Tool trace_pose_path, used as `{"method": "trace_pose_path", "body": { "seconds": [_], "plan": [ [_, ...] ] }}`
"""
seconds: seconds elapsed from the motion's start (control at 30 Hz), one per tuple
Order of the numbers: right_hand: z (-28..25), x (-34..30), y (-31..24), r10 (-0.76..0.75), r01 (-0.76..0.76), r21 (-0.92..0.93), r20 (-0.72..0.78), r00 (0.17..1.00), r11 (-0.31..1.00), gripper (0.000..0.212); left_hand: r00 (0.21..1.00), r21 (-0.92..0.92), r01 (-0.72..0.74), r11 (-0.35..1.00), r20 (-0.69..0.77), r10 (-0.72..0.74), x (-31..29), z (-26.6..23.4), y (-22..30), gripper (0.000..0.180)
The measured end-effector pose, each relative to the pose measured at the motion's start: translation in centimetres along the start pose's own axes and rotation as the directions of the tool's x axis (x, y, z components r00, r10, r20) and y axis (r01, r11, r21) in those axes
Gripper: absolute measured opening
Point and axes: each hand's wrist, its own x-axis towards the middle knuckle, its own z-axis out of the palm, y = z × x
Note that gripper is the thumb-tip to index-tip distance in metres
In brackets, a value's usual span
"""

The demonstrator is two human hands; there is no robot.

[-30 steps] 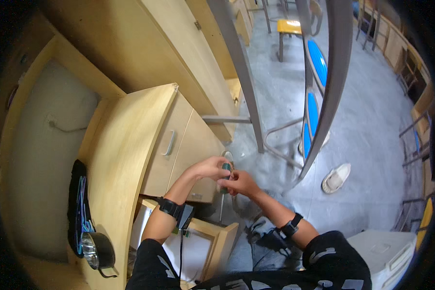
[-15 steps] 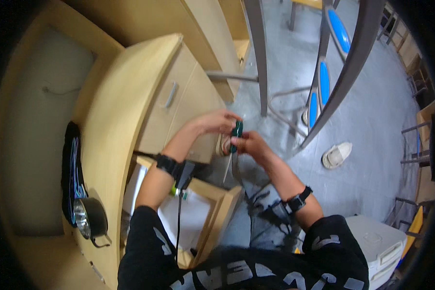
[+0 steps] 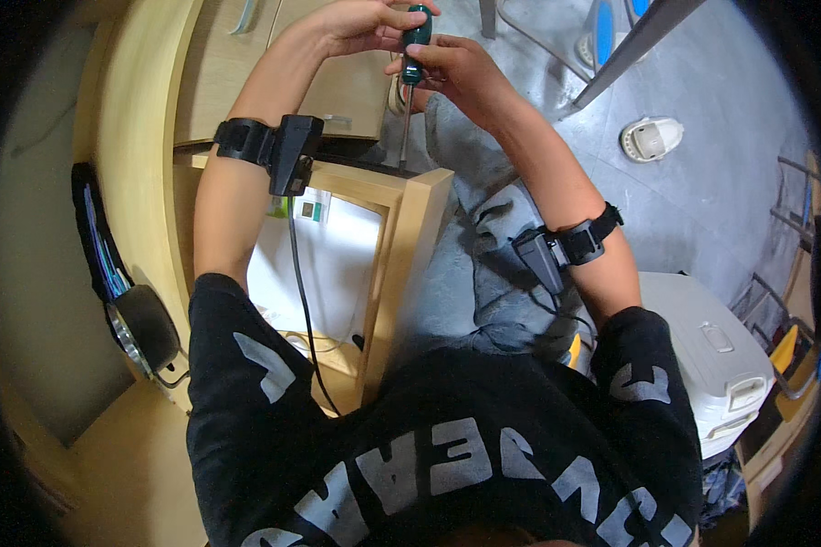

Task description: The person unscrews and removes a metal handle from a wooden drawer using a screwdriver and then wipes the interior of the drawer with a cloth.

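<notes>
A screwdriver with a dark green handle (image 3: 417,38) is held between my two hands at the top of the view. The thumb and fingers of my left hand (image 3: 367,25) close on the handle's upper end. Around its lower end, by the shaft, are the closed fingers of my right hand (image 3: 465,77). The thin metal shaft (image 3: 407,128) points back toward me. Its tip appears beside the far edge of an open wooden drawer (image 3: 420,219); I cannot tell whether they touch. White sheets (image 3: 337,264) lie inside the drawer.
To the left, a metal pot (image 3: 146,326) stands on the wooden desk beside a black pouch (image 3: 89,219). A cabinet front (image 3: 337,91) rises beyond the drawer. At the right are a white lidded box (image 3: 702,337), a pale shoe (image 3: 651,139) and a grey metal frame (image 3: 634,55).
The whole view has shifted, so hands, screwdriver and drawer now appear higher in the picture. Both hands still hold the screwdriver, its shaft still pointing toward me.
</notes>
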Motion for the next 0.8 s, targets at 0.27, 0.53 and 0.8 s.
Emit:
{"method": "trace_pose_path", "body": {
  "seconds": [0.27, 0.53, 0.8],
  "plan": [
    [-0.9, 0.8, 0.4, 0.014, -0.022, -0.185, -0.044, 0.999, 0.982, 0.036, 0.983, 0.14, 0.112, 0.984, -0.162, -0.089, 0.3, 1.7, 1.2, 0.024],
    [-0.3, 1.5, -0.1, 0.165, -0.165, 0.14, 0.016, 0.986, 0.976, 0.023, 0.996, -0.096, 0.08, 0.992, 0.045, -0.076, -0.7, 1.0, 1.4, 0.038],
    [-0.4, 2.2, -1.5, 0.207, -0.258, 0.222, 0.23, 0.951, 0.94, 0.021, 0.989, 0.033, 0.08, 0.996, -0.129, -0.075, -1.8, 0.8, 1.8, 0.035]
  ]
}}
